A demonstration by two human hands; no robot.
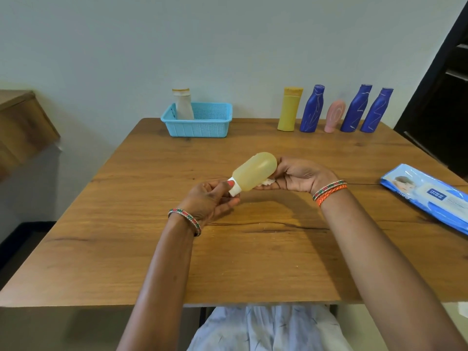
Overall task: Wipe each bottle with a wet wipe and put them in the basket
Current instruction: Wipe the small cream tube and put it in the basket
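Note:
A pale yellow translucent bottle (254, 171) with a white cap is held tilted above the table's middle. My left hand (211, 201) grips its cap end. My right hand (297, 177) presses a crumpled white wet wipe (267, 182) against the bottle's underside near its base. At the back stands a blue basket (202, 127) with one whitish bottle (183, 103) upright inside. Along the back right stand a yellow bottle (288, 108), three blue bottles (312, 108) and a small pink bottle (334, 115).
A blue pack of wet wipes (428, 195) lies at the table's right edge. The wooden table (157, 244) meets a pale wall at the back. A wooden cabinet (20, 127) is at the left, a dark doorway at the right.

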